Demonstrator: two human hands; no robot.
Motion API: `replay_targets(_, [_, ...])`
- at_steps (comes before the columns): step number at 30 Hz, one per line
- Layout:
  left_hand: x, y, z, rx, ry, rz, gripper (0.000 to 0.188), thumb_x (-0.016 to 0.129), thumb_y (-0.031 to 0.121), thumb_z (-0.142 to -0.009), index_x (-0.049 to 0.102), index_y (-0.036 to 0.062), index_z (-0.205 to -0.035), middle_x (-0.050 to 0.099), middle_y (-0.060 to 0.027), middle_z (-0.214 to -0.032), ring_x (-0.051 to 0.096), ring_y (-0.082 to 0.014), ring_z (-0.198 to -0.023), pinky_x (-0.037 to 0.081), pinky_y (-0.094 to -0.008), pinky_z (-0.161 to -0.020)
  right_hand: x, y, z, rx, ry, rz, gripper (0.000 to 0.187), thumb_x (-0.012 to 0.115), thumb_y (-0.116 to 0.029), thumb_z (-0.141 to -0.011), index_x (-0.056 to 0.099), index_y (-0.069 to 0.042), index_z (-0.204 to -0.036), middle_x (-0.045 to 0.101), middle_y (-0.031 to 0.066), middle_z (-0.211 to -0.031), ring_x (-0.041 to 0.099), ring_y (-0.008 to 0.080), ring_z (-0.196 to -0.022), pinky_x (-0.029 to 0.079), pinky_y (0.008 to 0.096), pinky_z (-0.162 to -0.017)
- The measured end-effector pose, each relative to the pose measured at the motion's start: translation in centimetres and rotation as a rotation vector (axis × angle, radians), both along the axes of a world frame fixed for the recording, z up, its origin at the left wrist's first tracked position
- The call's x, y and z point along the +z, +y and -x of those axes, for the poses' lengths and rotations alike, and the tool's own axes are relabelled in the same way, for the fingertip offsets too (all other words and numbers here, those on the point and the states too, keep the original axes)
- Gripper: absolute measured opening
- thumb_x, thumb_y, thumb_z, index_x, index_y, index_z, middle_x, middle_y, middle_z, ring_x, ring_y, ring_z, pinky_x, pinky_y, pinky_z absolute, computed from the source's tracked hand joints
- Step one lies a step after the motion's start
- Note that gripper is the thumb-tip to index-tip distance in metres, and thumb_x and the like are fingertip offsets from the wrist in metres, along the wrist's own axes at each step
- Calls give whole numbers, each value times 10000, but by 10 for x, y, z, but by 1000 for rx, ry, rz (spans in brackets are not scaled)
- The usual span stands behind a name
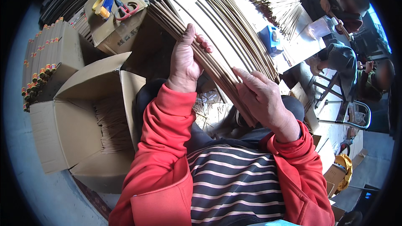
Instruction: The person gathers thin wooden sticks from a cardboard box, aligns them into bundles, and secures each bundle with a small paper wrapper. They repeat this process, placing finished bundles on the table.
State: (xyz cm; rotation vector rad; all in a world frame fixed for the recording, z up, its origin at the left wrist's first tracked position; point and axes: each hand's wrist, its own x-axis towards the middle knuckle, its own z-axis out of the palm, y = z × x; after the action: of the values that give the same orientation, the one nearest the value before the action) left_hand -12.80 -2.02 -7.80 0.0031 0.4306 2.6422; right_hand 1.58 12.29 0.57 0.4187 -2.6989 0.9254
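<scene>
A slanting bundle of long, thin brown incense sticks (214, 68) lies across both my hands, above my lap. My left hand (186, 58) is closed round its middle, with the thumb up and fingertips showing on the far side. Lower down, my right hand (264, 94) grips the bundle near its lower end; the index finger reaches along the sticks and the other fingers are partly hidden. Just beyond, more incense sticks (240, 33) lie in a spread row on the white table (201, 23).
An open cardboard box (77, 129) holding brown sticks stands at my left. Scissors (125, 10) and a tape dispenser (103, 6) rest on another carton (100, 29). A blue box-shaped thing (271, 39) stands on the table. Two other people sit at the far right.
</scene>
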Motion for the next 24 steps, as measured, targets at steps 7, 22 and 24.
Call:
replay_targets(7, [5, 3, -1, 15, 71, 71, 251, 645, 320, -839, 532, 97, -821, 525, -14, -655, 523, -145, -579, 469, -270, -539, 2, 2, -5, 103, 82, -131, 316, 629, -10, -787, 602, -11, -1101, 546, 107, -714, 542, 222, -562, 446, 310, -492])
replay_targets(22, [6, -1, -2, -46, 37, 16, 193, 651, 228, -838, 521, 93, -792, 512, -16, -647, 506, -143, -583, 463, -281, -572, 2, 16, -4, 228, -3, -253, 377, 665, -106, -762, 579, -10, -1116, 558, 123, -823, 567, 260, -740, 483, 351, -602])
replay_targets(24, [3, -2, -3, -61, 54, 26, 165, 650, 186, -830, 521, 91, -791, 516, -13, -652, 508, -139, -582, 463, -280, -569, 3, 15, -3, 229, -65, -222, 441, 671, -170, -785, 544, -22, -1180, 554, 147, -936, 560, 277, -838, 480, 368, -682])
